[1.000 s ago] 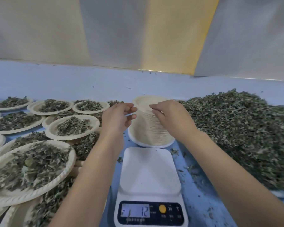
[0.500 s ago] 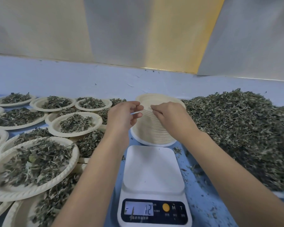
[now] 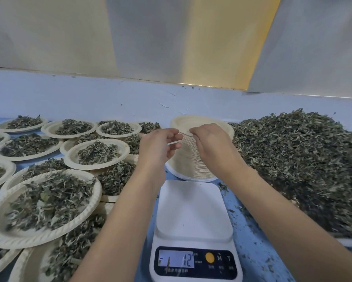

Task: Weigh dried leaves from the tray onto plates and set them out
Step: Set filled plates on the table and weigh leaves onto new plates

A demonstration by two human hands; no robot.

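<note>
Head view: at 12 o'clock beyond the scale (image 3: pixel 193 210), left hand (image 3: pixel 160 148) pinches a rim of the plate stack (image 3: pixel 191 165), right hand (image 3: pixel 210 147) grips its edge; dried leaves (image 3: pixel 303 163) at 3, filled plates (image 3: pixel 85 212) crowd 9.

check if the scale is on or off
On. The scale has a lit display reading 12, with nothing on its platform.
</note>
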